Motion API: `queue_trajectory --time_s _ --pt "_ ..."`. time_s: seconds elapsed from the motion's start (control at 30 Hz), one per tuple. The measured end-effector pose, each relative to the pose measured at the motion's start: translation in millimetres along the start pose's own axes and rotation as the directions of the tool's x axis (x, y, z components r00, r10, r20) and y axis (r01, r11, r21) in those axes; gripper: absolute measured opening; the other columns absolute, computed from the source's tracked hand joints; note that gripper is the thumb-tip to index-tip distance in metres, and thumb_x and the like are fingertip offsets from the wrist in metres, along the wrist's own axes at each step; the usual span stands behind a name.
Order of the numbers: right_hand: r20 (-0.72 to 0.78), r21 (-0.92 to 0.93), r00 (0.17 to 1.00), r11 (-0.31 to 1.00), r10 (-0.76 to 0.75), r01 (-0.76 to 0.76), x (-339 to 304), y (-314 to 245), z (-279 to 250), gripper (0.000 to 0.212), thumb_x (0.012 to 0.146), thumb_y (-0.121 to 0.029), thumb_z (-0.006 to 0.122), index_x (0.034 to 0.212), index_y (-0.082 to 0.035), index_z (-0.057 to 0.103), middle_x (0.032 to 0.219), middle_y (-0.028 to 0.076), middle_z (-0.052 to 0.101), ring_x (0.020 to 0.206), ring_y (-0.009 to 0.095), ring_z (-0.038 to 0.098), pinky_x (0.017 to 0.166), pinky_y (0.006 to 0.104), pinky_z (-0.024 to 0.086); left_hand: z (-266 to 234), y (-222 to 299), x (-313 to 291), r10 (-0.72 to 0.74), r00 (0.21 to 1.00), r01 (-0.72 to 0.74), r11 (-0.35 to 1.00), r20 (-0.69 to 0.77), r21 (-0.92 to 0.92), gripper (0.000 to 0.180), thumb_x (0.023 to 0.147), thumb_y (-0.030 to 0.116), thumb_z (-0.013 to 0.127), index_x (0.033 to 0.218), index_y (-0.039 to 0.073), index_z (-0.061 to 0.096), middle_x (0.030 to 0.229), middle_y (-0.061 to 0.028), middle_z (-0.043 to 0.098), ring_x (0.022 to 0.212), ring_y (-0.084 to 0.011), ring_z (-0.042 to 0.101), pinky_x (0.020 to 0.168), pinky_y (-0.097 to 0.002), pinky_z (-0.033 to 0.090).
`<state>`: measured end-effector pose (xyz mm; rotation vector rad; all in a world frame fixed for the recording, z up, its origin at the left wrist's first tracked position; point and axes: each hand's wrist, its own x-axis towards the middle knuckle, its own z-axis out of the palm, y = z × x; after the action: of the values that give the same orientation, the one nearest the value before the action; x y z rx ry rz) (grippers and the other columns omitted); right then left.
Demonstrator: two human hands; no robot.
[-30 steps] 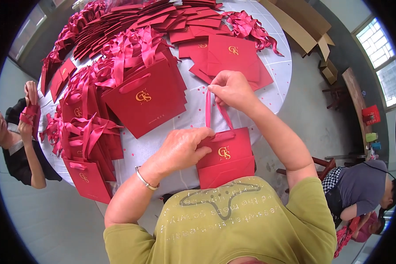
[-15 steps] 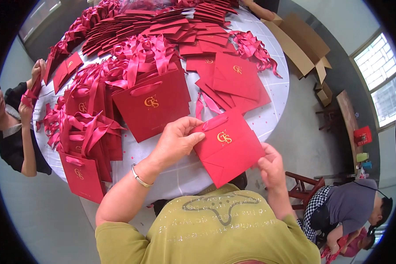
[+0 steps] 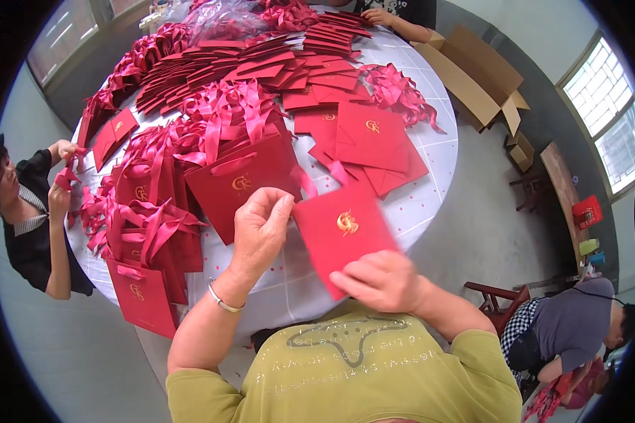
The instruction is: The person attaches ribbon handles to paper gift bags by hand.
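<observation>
A red paper bag (image 3: 342,229) with a gold emblem is in front of me above the table edge, slightly blurred. My right hand (image 3: 381,282) grips its lower right part, fingers lying over the front. My left hand (image 3: 261,225), with a bangle on its wrist, has thumb and forefinger pinched together beside the bag's upper left corner. What sits in that pinch, if anything, is hidden. Pink ribbon (image 3: 337,173) shows just above the bag's top edge. Beyond my left hand stand upright red gift bags (image 3: 240,180) with pink ribbon handles.
Flat red bags (image 3: 374,137) lie stacked on the round white-clothed table (image 3: 430,183), near loose pink ribbons (image 3: 402,95). More bags (image 3: 144,296) stand at the left edge. People work at the left, far side and right. Cardboard boxes (image 3: 480,77) and a stool (image 3: 494,303) are to the right.
My right hand has moved from the bag's right edge onto its lower front. The bag has turned and shifted slightly left. My left hand has moved left, off the bag's front.
</observation>
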<state>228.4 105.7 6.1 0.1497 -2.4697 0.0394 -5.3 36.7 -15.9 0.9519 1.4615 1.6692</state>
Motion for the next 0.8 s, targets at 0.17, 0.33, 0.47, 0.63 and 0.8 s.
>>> queue_trajectory --time_s 0.17,0.33,0.47,0.63,0.8 --pt "0.072 0.279 0.997 0.960 -0.013 -0.008 -5 -5 26 0.029 0.074 -0.019 0.077 0.098 -0.004 0.070 0.089 0.006 0.065 0.069 0.019 0.062 0.057 0.0305 0.048 4 -2 -2 0.211 0.977 -0.197 0.881 0.015 0.431 0.007 0.093 0.005 0.065 0.097 -0.001 0.065 0.078 0.0000 0.064 0.058 0.0001 0.049 0.048 -0.0191 0.037" --pt "-0.095 0.390 0.976 0.910 0.197 -0.145 6 27 5 0.031 0.070 -0.020 0.088 0.090 -0.007 0.070 0.086 0.007 0.069 0.071 0.024 0.067 0.061 0.0320 0.052 9 0 -5 0.469 0.824 -0.553 0.545 0.318 0.630 0.018 0.081 0.003 0.071 0.099 0.003 0.069 0.096 -0.0145 0.071 0.085 -0.0325 0.070 0.070 -0.0373 0.058" --pt "-0.259 0.289 0.801 0.834 0.540 -0.470 -3 116 -3 0.009 0.079 -0.004 0.076 0.084 -0.004 0.069 0.081 0.009 0.067 0.068 0.023 0.065 0.062 0.0328 0.053 16 4 -15 0.299 0.851 -0.525 0.450 0.433 0.722 0.033 0.078 0.010 0.076 0.109 0.004 0.067 0.110 -0.0146 0.068 0.086 -0.0337 0.070 0.069 -0.0398 0.059" --pt "-0.377 0.054 0.472 0.528 0.797 -0.848 -49 260 -2 0.012 0.084 -0.013 0.072 0.093 -0.005 0.074 0.088 0.012 0.070 0.074 0.024 0.068 0.070 0.0341 0.053 20 3 -13 0.305 0.819 -0.573 0.423 0.485 0.702 0.032 0.076 0.011 0.076 0.106 0.004 0.067 0.109 -0.0141 0.068 0.084 -0.0321 0.070 0.066 -0.0390 0.058" --pt "-0.131 -0.131 0.721 0.709 0.680 -0.693 -59 310 5 0.022 0.074 -0.005 0.064 0.088 -0.016 0.075 0.090 0.006 0.066 0.090 0.027 0.065 0.077 0.0391 0.054 16 2 -15 0.350 0.801 -0.597 0.415 0.485 0.687 0.027 0.079 0.013 0.074 0.103 0.005 0.066 0.106 -0.0119 0.067 0.073 -0.0299 0.069 0.060 -0.0393 0.056"
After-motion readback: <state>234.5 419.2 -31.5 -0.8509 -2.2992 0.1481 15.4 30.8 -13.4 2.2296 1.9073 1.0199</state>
